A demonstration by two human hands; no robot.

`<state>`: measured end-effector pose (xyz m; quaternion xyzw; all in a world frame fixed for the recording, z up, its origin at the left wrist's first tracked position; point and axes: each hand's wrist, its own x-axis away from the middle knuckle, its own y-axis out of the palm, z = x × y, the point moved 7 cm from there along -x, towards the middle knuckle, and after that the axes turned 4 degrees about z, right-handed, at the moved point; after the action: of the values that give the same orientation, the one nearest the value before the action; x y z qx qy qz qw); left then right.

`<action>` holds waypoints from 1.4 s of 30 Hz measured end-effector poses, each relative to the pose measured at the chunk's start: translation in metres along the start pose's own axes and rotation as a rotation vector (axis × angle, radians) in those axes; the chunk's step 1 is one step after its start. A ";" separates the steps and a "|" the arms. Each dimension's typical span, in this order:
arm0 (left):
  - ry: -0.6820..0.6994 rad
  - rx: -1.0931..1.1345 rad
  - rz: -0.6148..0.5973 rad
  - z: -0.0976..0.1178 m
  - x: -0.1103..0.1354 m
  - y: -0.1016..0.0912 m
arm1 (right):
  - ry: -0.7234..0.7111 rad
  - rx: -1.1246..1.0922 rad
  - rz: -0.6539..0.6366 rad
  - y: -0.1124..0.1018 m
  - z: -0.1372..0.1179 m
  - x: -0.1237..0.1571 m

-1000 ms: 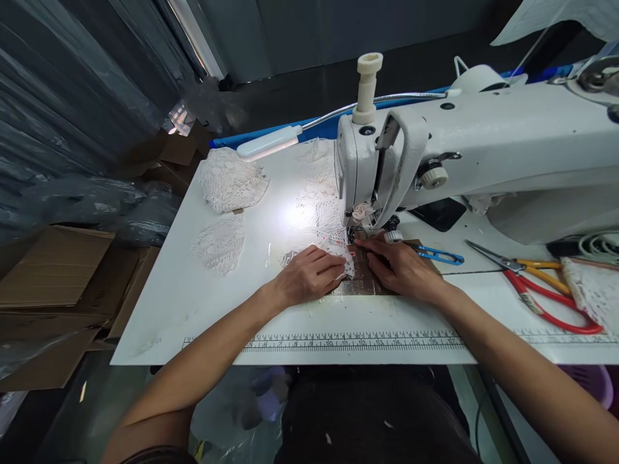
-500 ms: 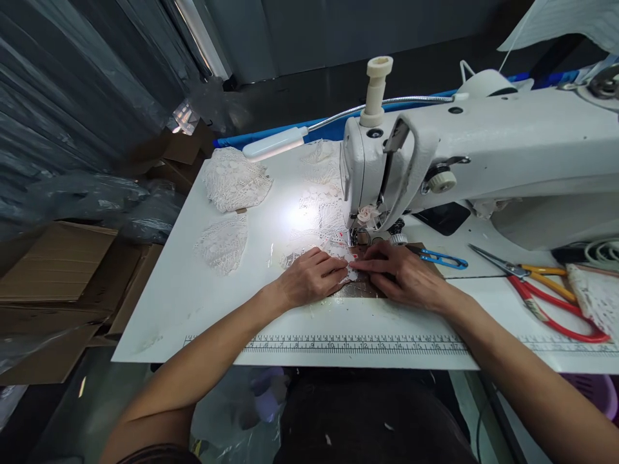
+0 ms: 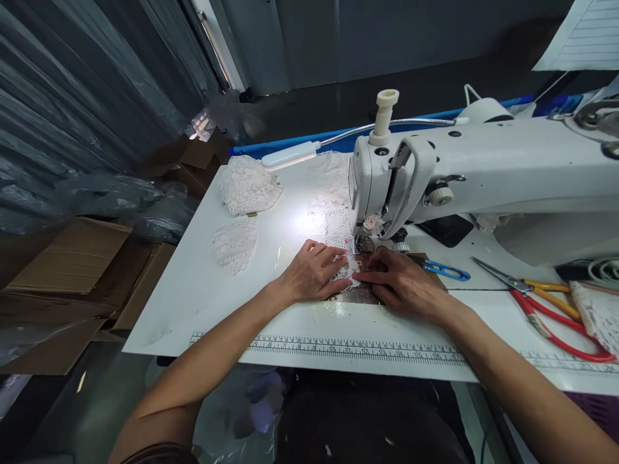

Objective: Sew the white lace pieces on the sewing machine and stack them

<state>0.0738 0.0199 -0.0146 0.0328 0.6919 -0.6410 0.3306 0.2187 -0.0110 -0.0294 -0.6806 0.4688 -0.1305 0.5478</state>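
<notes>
A strip of white lace (image 3: 351, 260) with small red marks lies at the needle area of the white sewing machine (image 3: 411, 171). My left hand (image 3: 314, 274) rests flat over the lace from the left, its fingers spread and its thumb apart. From the right, my right hand (image 3: 401, 280) reaches in. Its index finger is stretched out and touches the lace edge, while the thumb lies apart below on the metal plate (image 3: 358, 295). Part of the lace is hidden under my left fingers. More white lace (image 3: 331, 187) lies behind, left of the machine head.
Two lace pieces, a fuller one (image 3: 249, 185) and a flatter one (image 3: 235, 245), lie on the left of the table. Blue thread snips (image 3: 447, 270), red-handled scissors (image 3: 556, 322) and yellow-handled scissors (image 3: 556, 296) lie right. A lamp (image 3: 290, 156) lights the tabletop. Cardboard boxes (image 3: 72, 258) stand left.
The camera view has shifted, so the table appears further right and lower. My left fingers have spread, and my hands have moved slightly apart at the lace.
</notes>
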 end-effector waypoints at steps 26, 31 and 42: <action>0.096 -0.049 -0.036 0.002 0.002 0.002 | -0.018 0.023 0.015 -0.001 0.000 -0.001; 0.121 -0.081 -0.032 0.004 0.002 0.001 | -0.006 0.006 0.011 -0.001 -0.001 -0.002; 0.112 -0.075 -0.031 0.003 0.002 0.000 | 0.014 -0.006 0.010 -0.001 0.000 -0.001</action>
<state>0.0737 0.0162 -0.0155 0.0454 0.7332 -0.6169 0.2826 0.2184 -0.0101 -0.0280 -0.6791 0.4762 -0.1310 0.5430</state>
